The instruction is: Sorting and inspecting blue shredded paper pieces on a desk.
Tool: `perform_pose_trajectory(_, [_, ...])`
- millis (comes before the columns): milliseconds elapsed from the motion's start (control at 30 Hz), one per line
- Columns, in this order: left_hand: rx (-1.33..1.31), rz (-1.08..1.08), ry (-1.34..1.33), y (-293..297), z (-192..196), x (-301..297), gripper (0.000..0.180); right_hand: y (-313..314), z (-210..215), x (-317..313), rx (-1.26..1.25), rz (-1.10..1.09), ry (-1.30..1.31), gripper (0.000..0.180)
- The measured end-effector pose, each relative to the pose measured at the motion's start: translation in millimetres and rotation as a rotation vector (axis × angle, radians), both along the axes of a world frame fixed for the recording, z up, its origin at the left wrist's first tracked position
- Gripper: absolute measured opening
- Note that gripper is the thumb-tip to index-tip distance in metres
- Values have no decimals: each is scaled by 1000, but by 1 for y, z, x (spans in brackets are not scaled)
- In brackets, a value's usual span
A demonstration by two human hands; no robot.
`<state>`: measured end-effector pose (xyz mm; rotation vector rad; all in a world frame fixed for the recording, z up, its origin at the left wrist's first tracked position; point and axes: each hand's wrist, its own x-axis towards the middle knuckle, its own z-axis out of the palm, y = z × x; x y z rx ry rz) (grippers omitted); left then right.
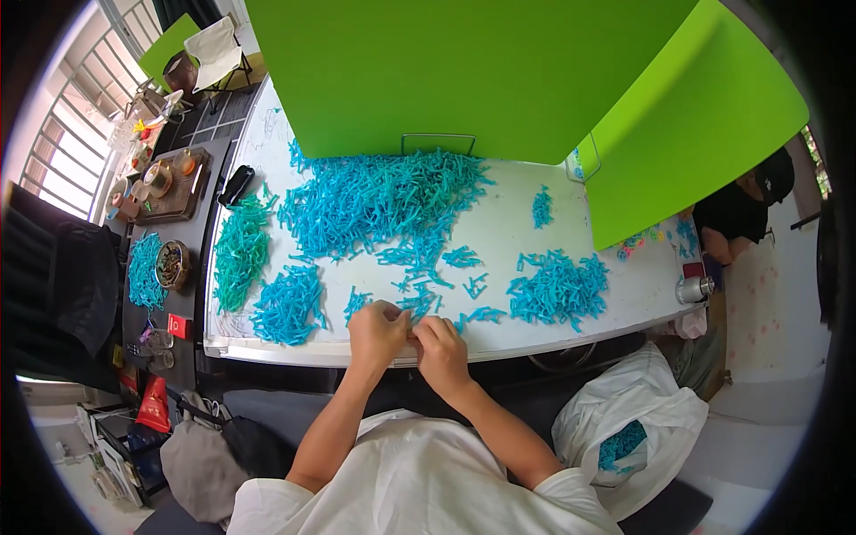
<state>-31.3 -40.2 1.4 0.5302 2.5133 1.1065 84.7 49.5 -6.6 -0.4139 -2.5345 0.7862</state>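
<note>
Over the front edge of the white table (490,214), my left hand (376,333) and my right hand (440,349) meet with fingers pinched together. Whatever lies between the fingertips is too small and covered to make out. Small blue plastic pieces (417,299) are scattered just beyond my hands. A few more blue pieces (483,315) lie right of my right hand. Heaps of the same kind flank them: a blue heap (288,305) to the left and another blue heap (559,290) to the right. The largest blue heap (374,201) spreads across the back.
Green upright panels (464,71) border the table's far side. A greener heap (241,254) and a black case (236,185) sit at the left. A white sack (660,392) with blue pieces stands at lower right. Another person (736,214) is behind the right panel.
</note>
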Motion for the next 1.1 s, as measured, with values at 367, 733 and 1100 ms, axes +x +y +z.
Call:
perform_pose_trajectory(367, [296, 61, -517, -28, 19, 8, 16, 19, 22, 29, -1137, -150, 93, 14])
perform_pose_trajectory(733, [599, -12, -783, -24, 1, 35, 13, 14, 32, 26, -1482, -260, 100, 14])
perform_pose_trajectory(1100, [671, -88, -880, -23, 11, 30, 16, 18, 39, 31, -1344, -176, 104, 10])
